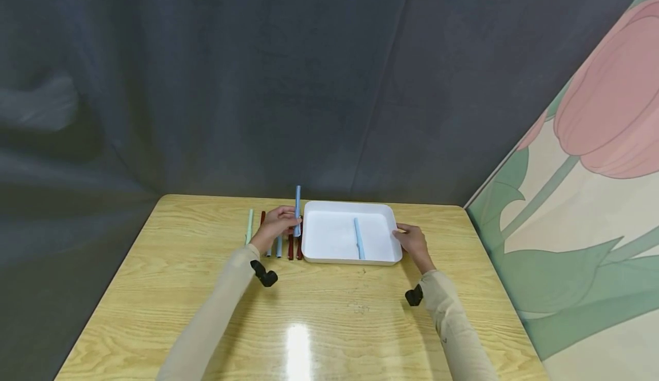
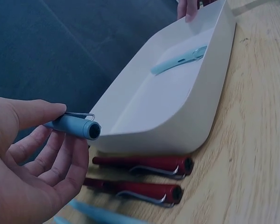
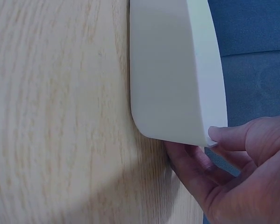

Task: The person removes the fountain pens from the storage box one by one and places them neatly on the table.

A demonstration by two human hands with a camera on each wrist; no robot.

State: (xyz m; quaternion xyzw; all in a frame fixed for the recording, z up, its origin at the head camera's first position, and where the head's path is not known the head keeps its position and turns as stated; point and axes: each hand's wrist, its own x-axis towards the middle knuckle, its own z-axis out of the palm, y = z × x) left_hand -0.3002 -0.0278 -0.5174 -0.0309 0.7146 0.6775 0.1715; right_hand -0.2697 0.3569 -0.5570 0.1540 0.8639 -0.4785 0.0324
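My left hand (image 1: 277, 225) pinches a light blue pen (image 1: 298, 201) with a metal clip between thumb and fingers. In the left wrist view that pen (image 2: 74, 126) is up beside the left end of a white tray (image 1: 326, 238), its open-looking round end facing the camera. Inside the tray lies another light blue pen (image 1: 358, 238). At the tray's right end my right hand (image 1: 412, 241) grips the rim, thumb on top and fingers under the edge, as the right wrist view shows. Two dark red pens (image 2: 144, 165) lie on the table just left of the tray, below my left hand.
Left of the tray, a pale green pen (image 1: 249, 226), another dark red pen (image 1: 263, 217) and more blue pens (image 1: 279, 247) lie in a row on the wooden table (image 1: 329, 312), partly hidden by my left hand. A dark curtain (image 1: 329, 83) hangs behind the table's far edge.
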